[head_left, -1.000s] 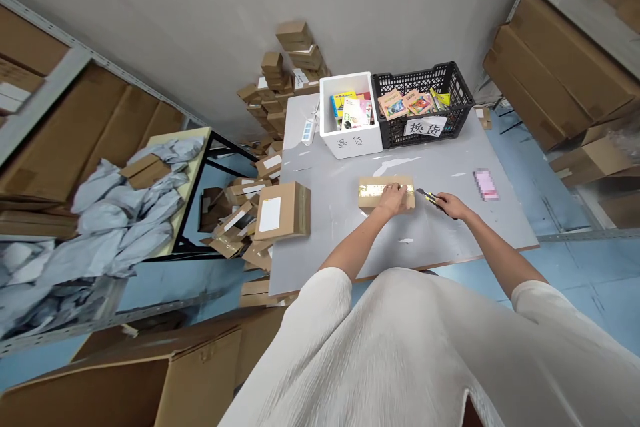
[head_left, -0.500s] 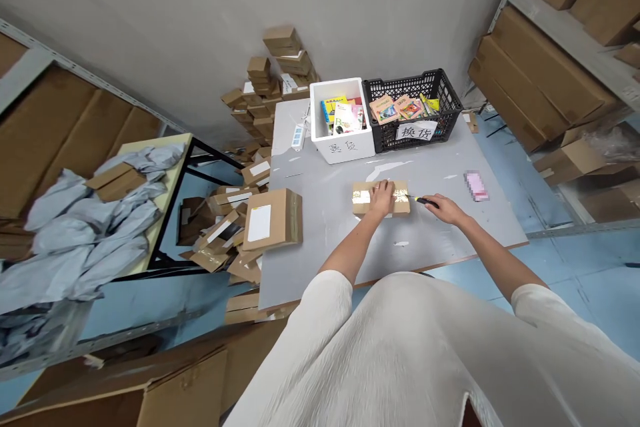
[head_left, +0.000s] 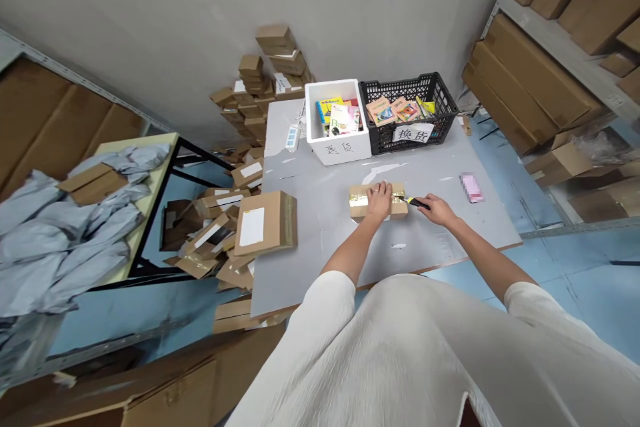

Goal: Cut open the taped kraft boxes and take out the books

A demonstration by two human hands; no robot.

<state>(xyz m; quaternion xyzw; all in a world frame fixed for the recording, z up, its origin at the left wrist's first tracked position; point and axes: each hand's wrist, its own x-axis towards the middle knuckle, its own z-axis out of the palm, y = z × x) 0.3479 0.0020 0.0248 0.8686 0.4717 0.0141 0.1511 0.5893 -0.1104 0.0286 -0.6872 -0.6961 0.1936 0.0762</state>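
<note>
A small cardboard box (head_left: 358, 203) with shiny clear tape along its top lies on the table near my body. My left hand (head_left: 380, 200) lies on top of this box, fingers spread and pressing it down. In my right hand (head_left: 437, 210) is a utility knife (head_left: 415, 202) with a black and yellow handle, fingers wrapped around it. Its blade end reaches the taped top at the box's right side, close to my left fingers. How deep the blade sits cannot be made out.
On the grey table (head_left: 320, 227) stand a white foam box (head_left: 345, 150) and a black crate (head_left: 440, 123), both holding books. A larger carton (head_left: 265, 223) sits at the left edge. A power strip (head_left: 293, 138) and a pink blurred item (head_left: 471, 187) lie there too. Cartons (head_left: 210, 233) are heaped left.
The knife has moved left, its blade end now farther over the box top. My left hand stays on the box. The whole view has shifted slightly.
</note>
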